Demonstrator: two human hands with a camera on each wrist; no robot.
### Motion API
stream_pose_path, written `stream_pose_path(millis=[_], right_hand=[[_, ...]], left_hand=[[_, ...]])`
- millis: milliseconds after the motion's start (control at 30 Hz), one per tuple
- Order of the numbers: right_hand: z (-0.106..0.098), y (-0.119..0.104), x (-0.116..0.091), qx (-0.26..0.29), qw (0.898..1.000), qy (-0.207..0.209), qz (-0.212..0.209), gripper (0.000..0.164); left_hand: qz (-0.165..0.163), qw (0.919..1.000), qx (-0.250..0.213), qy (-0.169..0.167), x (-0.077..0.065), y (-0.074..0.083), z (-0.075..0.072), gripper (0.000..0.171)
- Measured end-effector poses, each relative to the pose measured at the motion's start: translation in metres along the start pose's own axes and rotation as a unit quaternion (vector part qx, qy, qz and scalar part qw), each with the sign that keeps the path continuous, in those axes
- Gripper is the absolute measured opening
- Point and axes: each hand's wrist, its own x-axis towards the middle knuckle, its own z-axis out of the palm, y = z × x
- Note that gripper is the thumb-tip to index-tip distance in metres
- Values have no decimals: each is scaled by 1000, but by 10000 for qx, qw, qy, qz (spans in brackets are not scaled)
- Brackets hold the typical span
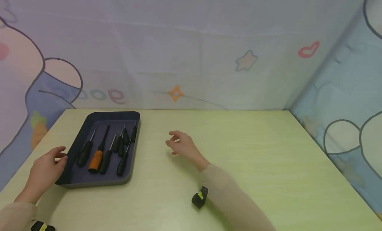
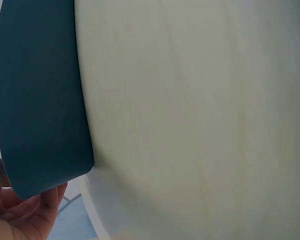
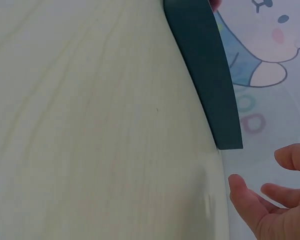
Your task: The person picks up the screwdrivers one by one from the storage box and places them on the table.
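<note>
A dark shallow tray (image 1: 98,184) lies at the table's left side. Inside it are several screwdrivers, among them an orange-handled screwdriver (image 1: 95,161) and a black-handled screwdriver (image 1: 84,154). At the tray's left side my left hand (image 1: 44,171) holds the edge, thumb by the rim and fingers along the outer wall. In the left wrist view, the tray wall (image 2: 40,100) hides part of this hand. My right hand (image 1: 186,146) is held over the table to the right of the tray, apart from it, its fingers loosely bent around nothing.
Pale wood-patterned table surface (image 1: 253,158) extends to the right. Behind it hangs a printed cloth backdrop (image 1: 194,58), with another printed sheet (image 1: 343,101) along the right side. Each wrist carries a small black device; the right device (image 1: 199,197) shows beside the sleeve.
</note>
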Motion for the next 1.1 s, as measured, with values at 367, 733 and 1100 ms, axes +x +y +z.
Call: stream_pose_path(millis=[367, 733, 1100], right_hand=[[40, -8, 7, 303, 9975, -457, 448, 52], [68, -16, 9, 710, 9939, -588, 607, 54], [89, -29, 2, 681, 9939, -643, 576, 52]], left_hand=[[31, 9999, 100, 40, 3, 0, -2, 21], [173, 9996, 212, -122, 6, -1, -4, 25], [274, 9993, 170, -168, 9, -3, -6, 25]])
